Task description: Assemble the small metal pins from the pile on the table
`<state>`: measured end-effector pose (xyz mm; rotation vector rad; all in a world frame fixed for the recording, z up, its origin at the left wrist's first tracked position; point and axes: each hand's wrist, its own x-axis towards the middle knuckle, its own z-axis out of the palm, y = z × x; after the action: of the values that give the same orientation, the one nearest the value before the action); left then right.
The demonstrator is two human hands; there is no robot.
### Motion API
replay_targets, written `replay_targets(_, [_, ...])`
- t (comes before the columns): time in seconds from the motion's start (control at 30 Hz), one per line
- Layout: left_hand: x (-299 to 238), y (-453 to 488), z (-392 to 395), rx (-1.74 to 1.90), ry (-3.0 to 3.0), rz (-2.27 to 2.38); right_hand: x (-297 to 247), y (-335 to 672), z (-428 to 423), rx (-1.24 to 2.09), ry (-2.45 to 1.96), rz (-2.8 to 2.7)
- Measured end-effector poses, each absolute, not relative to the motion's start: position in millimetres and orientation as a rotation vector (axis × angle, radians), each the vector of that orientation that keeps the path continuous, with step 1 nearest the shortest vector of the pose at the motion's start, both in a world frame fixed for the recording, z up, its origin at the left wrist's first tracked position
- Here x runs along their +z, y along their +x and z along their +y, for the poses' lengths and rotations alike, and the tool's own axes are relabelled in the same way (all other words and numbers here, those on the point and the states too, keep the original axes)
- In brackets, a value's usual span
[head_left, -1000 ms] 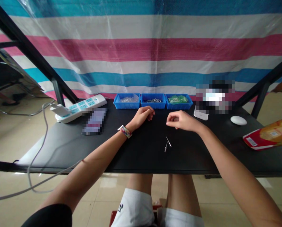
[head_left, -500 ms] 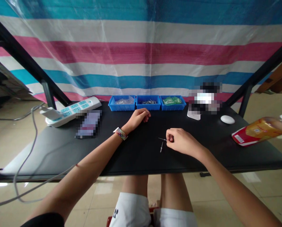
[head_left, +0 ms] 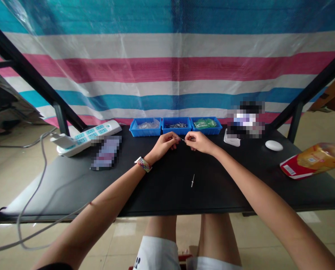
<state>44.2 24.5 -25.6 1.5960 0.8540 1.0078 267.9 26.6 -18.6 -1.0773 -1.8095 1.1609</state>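
Both my hands meet over the black table [head_left: 240,187], just in front of the blue bins. My right hand [head_left: 197,142] pinches a thin metal pin [head_left: 182,139] and holds its tip against my left hand [head_left: 165,143], whose fingers are curled closed; whatever they hold is too small to name. A woven band sits on my left wrist. A second metal pin [head_left: 193,180] lies loose on the table nearer to me.
Three blue bins stand at the back: one with clear bags [head_left: 145,126], one with metal pins [head_left: 176,125], one with green packets [head_left: 206,125]. A white power strip [head_left: 85,135] and a phone [head_left: 105,153] lie left. A white mouse [head_left: 274,145] and a snack bag [head_left: 313,160] lie right.
My right hand went down to the two pins, picked one up and carried it back to my left hand. One pin stays on the table. The camera tilted slightly.
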Motion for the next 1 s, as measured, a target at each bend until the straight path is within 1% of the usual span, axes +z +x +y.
replay_targets(0.1, [-25.5, 45.8, 23.5, 1.035, 1.585, 0.839, -23.0, 270.7, 21.3, 1.158, -1.04, -1.816])
replay_targets(0.27, [-25.5, 46.2, 21.7, 1.015, 1.662, 0.824, -24.2, 271.9, 8.2, 0.994, -1.064, -1.733])
replay_targets(0.5, [-23.8, 45.8, 19.8, 1.008, 1.686, 0.902, -36.1, 255.0, 5.6, 1.184, -0.937, -1.425])
replay_targets(1.0, [-22.1, 47.3, 19.9, 1.021, 1.635, 0.874, -39.0, 254.8, 7.3, 1.054, -1.01, -1.393])
